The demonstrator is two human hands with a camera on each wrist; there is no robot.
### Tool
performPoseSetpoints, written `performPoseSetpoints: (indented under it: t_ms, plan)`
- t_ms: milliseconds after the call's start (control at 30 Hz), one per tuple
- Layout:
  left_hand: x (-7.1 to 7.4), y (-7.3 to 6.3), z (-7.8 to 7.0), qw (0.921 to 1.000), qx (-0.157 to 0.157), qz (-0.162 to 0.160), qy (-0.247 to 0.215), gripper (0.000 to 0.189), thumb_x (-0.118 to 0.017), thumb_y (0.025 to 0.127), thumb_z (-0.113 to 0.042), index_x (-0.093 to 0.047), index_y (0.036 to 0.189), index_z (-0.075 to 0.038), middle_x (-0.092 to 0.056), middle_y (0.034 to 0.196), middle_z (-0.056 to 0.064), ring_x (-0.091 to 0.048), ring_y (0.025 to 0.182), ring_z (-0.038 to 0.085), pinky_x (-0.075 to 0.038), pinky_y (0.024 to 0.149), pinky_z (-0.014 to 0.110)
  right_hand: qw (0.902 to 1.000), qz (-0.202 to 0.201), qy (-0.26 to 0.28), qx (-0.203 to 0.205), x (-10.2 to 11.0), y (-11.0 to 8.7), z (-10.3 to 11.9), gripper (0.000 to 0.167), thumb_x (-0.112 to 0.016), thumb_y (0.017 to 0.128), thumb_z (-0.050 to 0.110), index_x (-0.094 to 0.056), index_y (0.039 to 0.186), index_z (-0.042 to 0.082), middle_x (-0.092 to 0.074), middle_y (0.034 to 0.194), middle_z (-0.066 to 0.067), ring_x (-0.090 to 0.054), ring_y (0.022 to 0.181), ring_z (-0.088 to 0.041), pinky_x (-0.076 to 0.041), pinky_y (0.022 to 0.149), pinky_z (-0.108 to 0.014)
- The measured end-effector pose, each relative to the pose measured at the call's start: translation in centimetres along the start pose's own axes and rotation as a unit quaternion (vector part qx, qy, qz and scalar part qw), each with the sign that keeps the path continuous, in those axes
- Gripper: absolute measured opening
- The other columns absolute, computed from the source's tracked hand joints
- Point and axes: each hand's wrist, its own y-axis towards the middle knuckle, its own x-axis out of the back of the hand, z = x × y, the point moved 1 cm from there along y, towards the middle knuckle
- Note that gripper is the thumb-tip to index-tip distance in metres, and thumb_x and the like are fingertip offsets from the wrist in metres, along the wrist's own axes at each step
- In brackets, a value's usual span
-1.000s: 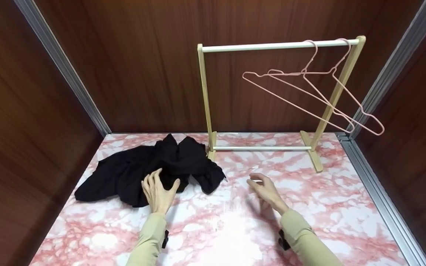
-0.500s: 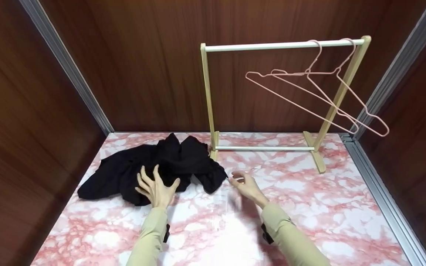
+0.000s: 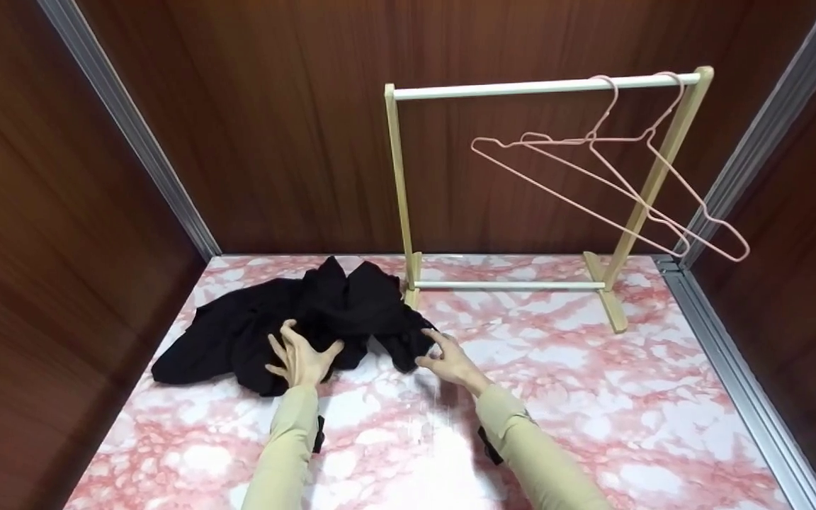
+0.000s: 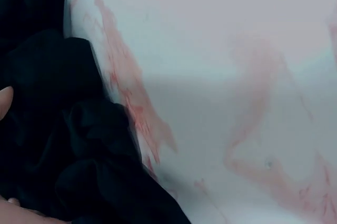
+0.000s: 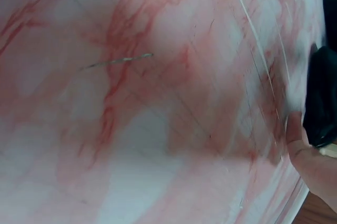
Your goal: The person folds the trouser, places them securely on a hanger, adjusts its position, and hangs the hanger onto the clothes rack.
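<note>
Crumpled black cloth (image 3: 351, 304) lies unlifted, left of centre. Left hand (image 3: 305, 360) and right hand (image 3: 454, 363) are at it, grips loose.

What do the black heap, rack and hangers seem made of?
Heap: matte fabric, by its soft folds.
Rack: posts probably wood, pale tan; bars smooth and white, perhaps painted metal or plastic.
Hangers: smooth pink, likely coated wire, being so thin, though plastic is possible.

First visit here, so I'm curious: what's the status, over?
Left grip spread over black cloth; right grip at its right edge. Cloth crumpled on table. Rack close by, apparently not blocking.
</note>
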Motion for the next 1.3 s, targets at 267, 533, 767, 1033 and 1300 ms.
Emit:
performPoseSetpoints:
  t_ms: [267, 533, 767, 1033, 1300]
  plan:
    - [0.6, 0.8, 0.3, 0.9974, 0.032, 0.06, -0.025, 0.127, -0.085, 0.076, -0.032, 0.01, 0.16, -0.022, -0.013, 0.164, 0.03, -0.024, 0.146, 0.058, -0.028, 0.111, 0.075, 0.9986, -0.006, 0.048, -0.02, -0.7, 0.7, 0.1, 0.07, -0.07, 0.087, 0.02, -0.043, 0.149, 0.002, -0.045, 0.152, -0.027, -0.051, 0.13, -0.042, -0.043, 0.11, -0.054]
    - [0.5, 1.0, 0.3, 0.9953, -0.008, 0.096, 0.007, 0.097, -0.075, 0.082, -0.022, -0.014, 0.156, -0.004, -0.029, 0.154, 0.04, -0.033, 0.14, 0.059, -0.03, 0.117, 0.064, 0.9747, -0.007, 0.188, -0.121, -1.5, 1.2, 0.2, 0.08, -0.068, 0.09, 0.019, -0.025, 0.155, -0.002, -0.05, 0.141, -0.026, -0.058, 0.087, -0.022, -0.053, 0.061, -0.029]
    - [0.3, 0.8, 0.3, 0.9927, -0.011, 0.117, 0.024, 0.067, -0.065, 0.09, -0.021, -0.033, 0.146, -0.004, -0.031, 0.145, 0.036, -0.031, 0.132, 0.064, -0.027, 0.115, 0.066, 0.9548, 0.02, 0.24, -0.175, -2.4, 1.0, 0.3, 0.054, -0.07, 0.091, 0.02, -0.046, 0.13, -0.008, -0.06, 0.1, -0.013, -0.055, 0.063, -0.014, -0.052, 0.059, -0.027]
    - [0.3, 0.8, 0.3, 0.9863, -0.066, 0.144, 0.046, 0.038, -0.056, 0.095, -0.017, -0.048, 0.126, 0.004, -0.043, 0.142, 0.037, -0.041, 0.135, 0.058, -0.035, 0.115, 0.061, 0.9467, 0.024, 0.26, -0.189, -2.7, 1.0, 0.9, 0.032, -0.073, 0.09, 0.025, -0.048, 0.099, 0.007, -0.049, 0.077, -0.001, -0.048, 0.06, -0.012, -0.046, 0.059, -0.025]
    - [0.2, 1.0, 0.8, 0.9821, -0.077, 0.163, 0.054, 0.055, -0.05, 0.097, -0.019, -0.042, 0.143, 0.009, -0.049, 0.145, 0.033, -0.043, 0.14, 0.05, -0.035, 0.118, 0.054, 0.9464, -0.018, 0.301, -0.116, -2.7, 1.5, 1.8, 0.019, -0.066, 0.095, 0.014, -0.059, 0.103, -0.001, -0.062, 0.089, -0.007, -0.062, 0.069, -0.017, -0.062, 0.074, -0.039]
